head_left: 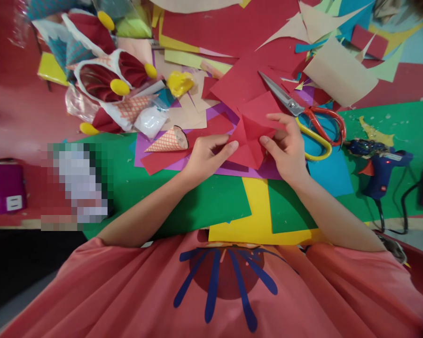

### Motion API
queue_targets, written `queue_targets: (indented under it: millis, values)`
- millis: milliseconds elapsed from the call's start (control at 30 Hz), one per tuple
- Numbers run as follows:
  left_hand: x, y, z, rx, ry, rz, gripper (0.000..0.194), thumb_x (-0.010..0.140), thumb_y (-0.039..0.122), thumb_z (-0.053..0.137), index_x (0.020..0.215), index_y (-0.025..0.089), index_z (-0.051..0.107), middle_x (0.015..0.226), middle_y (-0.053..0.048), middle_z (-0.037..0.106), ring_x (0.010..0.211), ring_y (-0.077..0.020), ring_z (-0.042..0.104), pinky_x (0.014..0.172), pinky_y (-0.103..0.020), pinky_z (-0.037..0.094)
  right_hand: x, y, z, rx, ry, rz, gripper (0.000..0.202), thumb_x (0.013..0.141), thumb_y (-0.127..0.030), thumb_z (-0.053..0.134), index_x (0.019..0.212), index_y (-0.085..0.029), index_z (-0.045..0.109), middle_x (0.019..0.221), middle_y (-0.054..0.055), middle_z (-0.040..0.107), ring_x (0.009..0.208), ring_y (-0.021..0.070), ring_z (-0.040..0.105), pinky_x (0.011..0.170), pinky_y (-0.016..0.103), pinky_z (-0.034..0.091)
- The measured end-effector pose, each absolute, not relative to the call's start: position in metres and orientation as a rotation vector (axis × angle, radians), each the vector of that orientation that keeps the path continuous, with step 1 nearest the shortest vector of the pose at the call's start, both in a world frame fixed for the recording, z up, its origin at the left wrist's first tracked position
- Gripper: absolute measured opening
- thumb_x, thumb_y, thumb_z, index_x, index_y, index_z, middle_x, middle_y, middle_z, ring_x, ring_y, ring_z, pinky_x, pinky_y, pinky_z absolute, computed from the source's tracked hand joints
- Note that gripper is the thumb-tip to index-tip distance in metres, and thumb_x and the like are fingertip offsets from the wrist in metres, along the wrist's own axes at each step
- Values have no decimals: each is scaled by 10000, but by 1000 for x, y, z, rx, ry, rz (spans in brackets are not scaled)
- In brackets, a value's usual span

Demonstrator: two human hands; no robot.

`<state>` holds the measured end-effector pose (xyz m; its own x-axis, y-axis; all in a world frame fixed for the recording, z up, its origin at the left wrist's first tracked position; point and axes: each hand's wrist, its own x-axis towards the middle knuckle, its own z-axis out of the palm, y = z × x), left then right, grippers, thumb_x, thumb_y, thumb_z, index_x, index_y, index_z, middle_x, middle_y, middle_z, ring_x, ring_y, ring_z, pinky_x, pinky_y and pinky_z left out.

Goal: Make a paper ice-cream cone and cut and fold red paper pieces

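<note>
A red sheet of paper (pixel 248 148) with crossing creases is held up between my two hands. My left hand (pixel 211 157) pinches its left edge between thumb and fingers. At the right edge, the thumb and fingers of my right hand (pixel 285 148) grip the same paper, with the index finger stretched along its upper corner. More red paper (pixel 236 84) lies flat just behind it. Scissors (pixel 296 110) with red and yellow handles rest to the right of my right hand, blades pointing up and left. A small patterned paper cone (pixel 169 140) lies left of my left hand.
Green sheets (pixel 197 199) and a yellow sheet (pixel 229 230) cover the table's near side. A blue glue gun (pixel 382 169) with its cord stands at the right. Paper cones with dark red folded insides (pixel 98 82) pile up at the left. Cream scraps (pixel 341 70) lie at the back right.
</note>
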<state>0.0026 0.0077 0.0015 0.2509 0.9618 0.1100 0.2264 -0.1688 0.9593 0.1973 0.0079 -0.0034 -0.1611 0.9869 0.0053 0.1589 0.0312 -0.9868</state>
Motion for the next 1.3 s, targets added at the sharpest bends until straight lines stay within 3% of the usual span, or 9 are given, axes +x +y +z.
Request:
queue_targets:
  millis: [100, 200, 300, 400, 600, 767, 933, 1133, 1300]
  values:
    - [1, 9, -7, 1466, 1173, 1001, 343, 843, 548, 574, 793, 210, 544, 518, 64, 426, 438, -59, 428, 435, -198, 387, 198, 4, -1, -1203, -1504, 1125, 440, 903, -435, 559, 1317, -370, 421, 1088, 24, 673, 806, 164, 666, 695, 331, 534]
    - [-2, 9, -12, 1409, 1209, 1002, 445, 869, 496, 560, 1242, 275, 458, 580, 68, 573, 426, -74, 509, 480, -215, 466, 199, 2, 3, -1132, -1685, 1017, 319, 946, -381, 492, 1264, -359, 516, 1210, 38, 650, 920, 179, 673, 785, 349, 542]
    - [-3, 9, -8, 1387, 1218, 1042, 578, 860, 479, 576, 1367, 341, 337, 958, 6, 716, 420, -47, 526, 446, -211, 471, 201, 2, 7, -1073, -1884, 923, 243, 964, -305, 453, 1109, -296, 648, 1093, 37, 700, 998, 194, 663, 883, 375, 534]
    - [-2, 9, -2, 1392, 1224, 1078, 665, 843, 494, 597, 1418, 377, 283, 1330, -37, 604, 436, -24, 532, 413, -207, 460, 202, 3, 9, -1078, -1847, 929, 248, 957, -270, 462, 1083, -276, 676, 1077, 26, 713, 1017, 189, 659, 922, 379, 532]
    - [-3, 5, -5, 1358, 1075, 970, 666, 867, 538, 553, 1450, 367, 280, 1096, -20, 718, 550, -87, 655, 543, -236, 565, 203, 8, 3, -1128, -1677, 1095, 308, 911, -433, 533, 1146, -266, 642, 1193, 44, 671, 1085, 207, 635, 944, 396, 529]
    - [0, 3, 1, 1417, 973, 932, 457, 854, 558, 563, 1218, 283, 579, 1179, -29, 682, 817, -143, 724, 696, -268, 601, 199, 11, -1, -1083, -1645, 1130, 424, 769, -546, 685, 1063, -244, 633, 1090, 52, 664, 1005, 199, 634, 868, 364, 530]
    - [1, 4, 5, 1638, 1068, 1022, 310, 912, 435, 524, 1034, 204, 690, 1020, -41, 739, 920, -151, 692, 824, -281, 565, 202, 12, 0, -1064, -1746, 1114, 278, 796, -499, 680, 874, -233, 684, 853, 30, 651, 821, 170, 612, 776, 341, 492]
    - [-4, 7, -2, 1576, 967, 1166, 269, 913, 291, 463, 972, 217, 714, 998, -19, 744, 987, -157, 689, 896, -300, 548, 205, 12, -2, -1038, -1687, 1064, 248, 775, -421, 725, 942, -240, 702, 926, 30, 691, 878, 185, 630, 816, 349, 494]
    - [-3, 8, -8, 1636, 1024, 1140, 182, 833, 240, 615, 1000, 209, 681, 1012, -36, 729, 982, -158, 688, 876, -298, 557, 203, 9, 3, -1075, -1673, 994, 164, 789, -257, 702, 952, -244, 711, 953, 17, 722, 899, 177, 655, 830, 343, 507]
